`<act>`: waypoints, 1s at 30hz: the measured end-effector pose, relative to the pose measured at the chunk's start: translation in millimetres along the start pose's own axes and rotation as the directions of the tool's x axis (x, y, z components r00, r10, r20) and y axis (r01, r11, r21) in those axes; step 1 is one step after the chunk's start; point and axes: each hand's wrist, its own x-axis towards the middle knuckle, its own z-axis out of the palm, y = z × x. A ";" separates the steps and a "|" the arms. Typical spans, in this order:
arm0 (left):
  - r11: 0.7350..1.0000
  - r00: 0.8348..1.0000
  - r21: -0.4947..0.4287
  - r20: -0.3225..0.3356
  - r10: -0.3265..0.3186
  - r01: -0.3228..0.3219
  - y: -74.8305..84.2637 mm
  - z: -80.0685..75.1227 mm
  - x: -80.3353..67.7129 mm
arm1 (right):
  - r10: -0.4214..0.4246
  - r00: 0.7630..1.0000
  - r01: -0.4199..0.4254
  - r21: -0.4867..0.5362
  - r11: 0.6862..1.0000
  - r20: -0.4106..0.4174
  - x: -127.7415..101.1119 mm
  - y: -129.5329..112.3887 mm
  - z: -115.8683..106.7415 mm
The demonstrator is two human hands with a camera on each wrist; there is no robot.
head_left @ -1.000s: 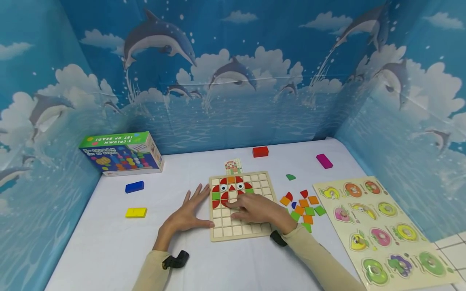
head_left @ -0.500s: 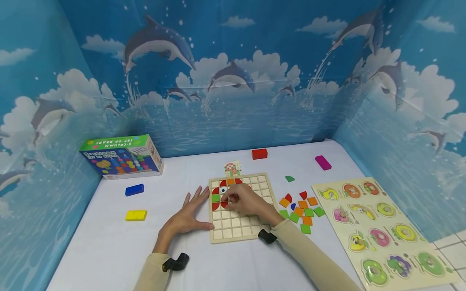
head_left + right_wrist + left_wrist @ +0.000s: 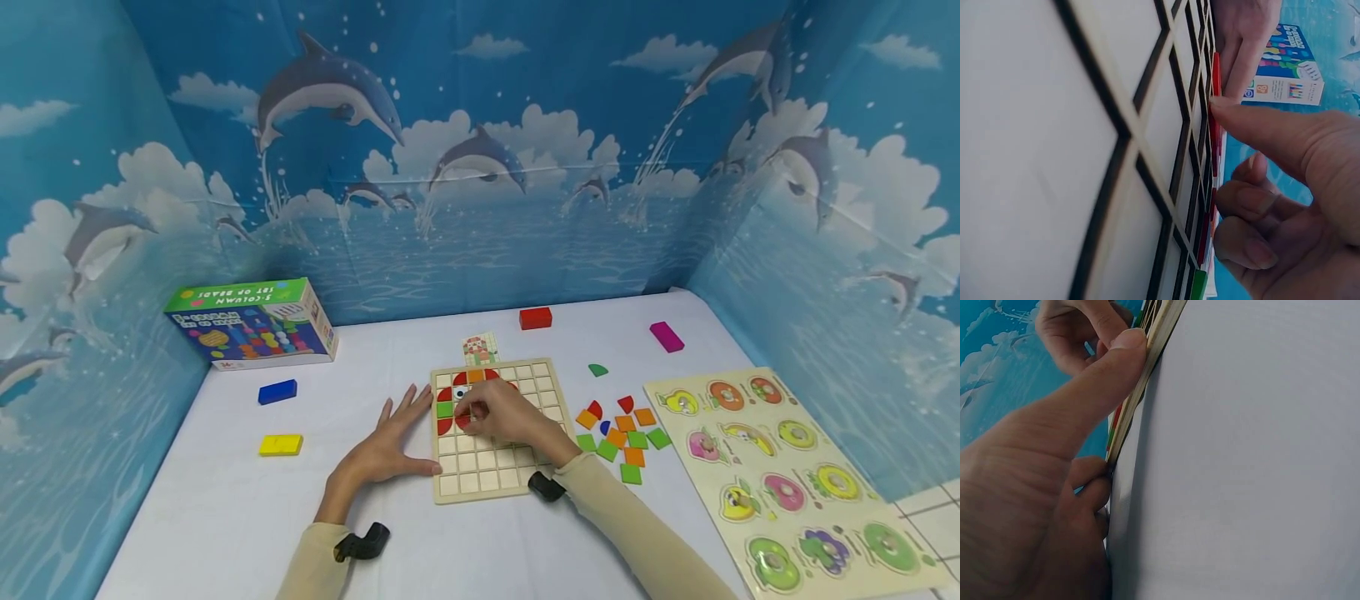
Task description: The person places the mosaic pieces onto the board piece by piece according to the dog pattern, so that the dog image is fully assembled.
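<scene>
Pressing your right hand [image 3: 510,421], fingers curled, on red tiles [image 3: 462,421] centre-frame in the wooden grid board [image 3: 487,479], your left hand [image 3: 386,446] flat, fingers spread, thumb touching its left edge.

The table [image 3: 225,517] is seen from above and in front by the head view. The board [image 3: 1147,356] edge is viewed very closely from table level by the left wrist; its grid is skimmed closely by the right wrist. The board [image 3: 517,467] is shared.

open white table [image 3: 225,508] left of the grid board [image 3: 517,479]; loose tiles [image 3: 622,433] and fruit puzzle [image 3: 795,475] crowding its right
</scene>
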 end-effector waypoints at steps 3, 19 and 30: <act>1.000 1.000 0.004 0.004 -0.002 0.002 -0.4 -0.5 0.0 | 0.009 1.000 -0.009 0.008 1.000 0.021 -0.4 -1.3 -0.5; 1.000 1.000 -0.008 -0.009 -0.013 0.013 2.2 0.4 1.4 | -0.019 1.000 0.012 0.263 0.965 0.024 -48.8 32.4 -62.7; 0.998 0.998 -0.010 -0.006 -0.056 0.056 2.6 0.4 0.2 | 0.093 0.995 -0.083 0.243 0.966 -0.032 -106.5 89.5 -102.8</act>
